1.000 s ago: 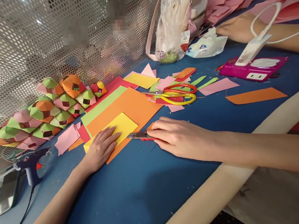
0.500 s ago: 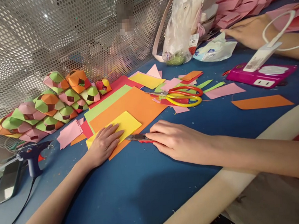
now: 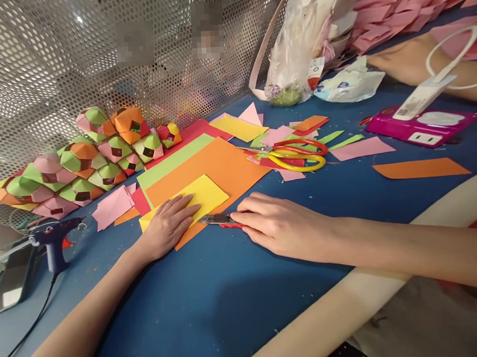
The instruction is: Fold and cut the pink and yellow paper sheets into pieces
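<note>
My left hand (image 3: 169, 224) lies flat with fingers spread on a folded yellow paper (image 3: 207, 193), which rests over a large orange sheet (image 3: 238, 165). My right hand (image 3: 271, 225) is wrapped round a red utility knife (image 3: 220, 220). The knife's metal tip points left, at the lower edge of the yellow paper, close to my left fingertips. Under the orange sheet a green sheet (image 3: 173, 158) and a red sheet (image 3: 190, 135) show at the upper left.
Scissors (image 3: 297, 155) lie on paper scraps behind my right hand. Folded paper shapes (image 3: 80, 160) are stacked at left, near a glue gun (image 3: 54, 247) and phone (image 3: 14, 278). A purple power strip (image 3: 423, 126) and another person's hand (image 3: 404, 60) are at right.
The view has shifted slightly, so the background things appear a little further right. Both hands, the knife and the yellow paper keep nearly the same places relative to each other. The other person's hand has moved slightly.
</note>
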Available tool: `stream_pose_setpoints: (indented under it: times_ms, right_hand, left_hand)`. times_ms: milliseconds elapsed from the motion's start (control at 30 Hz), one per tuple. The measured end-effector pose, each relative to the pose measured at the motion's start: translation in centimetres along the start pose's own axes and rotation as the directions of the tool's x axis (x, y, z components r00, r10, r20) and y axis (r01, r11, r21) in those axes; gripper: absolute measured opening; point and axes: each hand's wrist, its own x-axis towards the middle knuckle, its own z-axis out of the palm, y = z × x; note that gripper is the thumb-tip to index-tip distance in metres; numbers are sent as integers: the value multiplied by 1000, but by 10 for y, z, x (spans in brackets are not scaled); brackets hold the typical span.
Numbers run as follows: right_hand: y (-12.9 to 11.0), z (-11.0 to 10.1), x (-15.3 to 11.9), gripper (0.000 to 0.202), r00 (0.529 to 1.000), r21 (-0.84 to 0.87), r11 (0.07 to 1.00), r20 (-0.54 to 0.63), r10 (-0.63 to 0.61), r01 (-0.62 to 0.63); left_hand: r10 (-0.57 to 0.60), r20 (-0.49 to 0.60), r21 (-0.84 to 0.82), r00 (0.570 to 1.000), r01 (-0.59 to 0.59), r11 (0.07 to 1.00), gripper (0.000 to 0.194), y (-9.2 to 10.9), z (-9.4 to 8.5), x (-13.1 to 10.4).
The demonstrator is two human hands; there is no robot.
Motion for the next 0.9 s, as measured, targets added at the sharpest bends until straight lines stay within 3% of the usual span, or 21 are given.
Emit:
stream_pose_setpoints:
  times_ms: [167, 600, 900]
  right_hand:
    - [-3, 0, 3, 23, 998, 20, 1000, 54, 19, -20]
    - [-5, 1, 5, 22, 1000, 54, 998, 0, -15, 15]
    - [-9, 2, 7, 24, 999, 40, 999, 7, -33, 32]
  left_hand:
    - [-13, 9, -3, 1000, 14, 1000, 45, 0, 1, -1]
    - [5, -2, -8, 1000, -5, 1000, 45, -2, 3, 0]
    - [-122, -24, -174, 992, 116, 978, 42, 6, 0, 2]
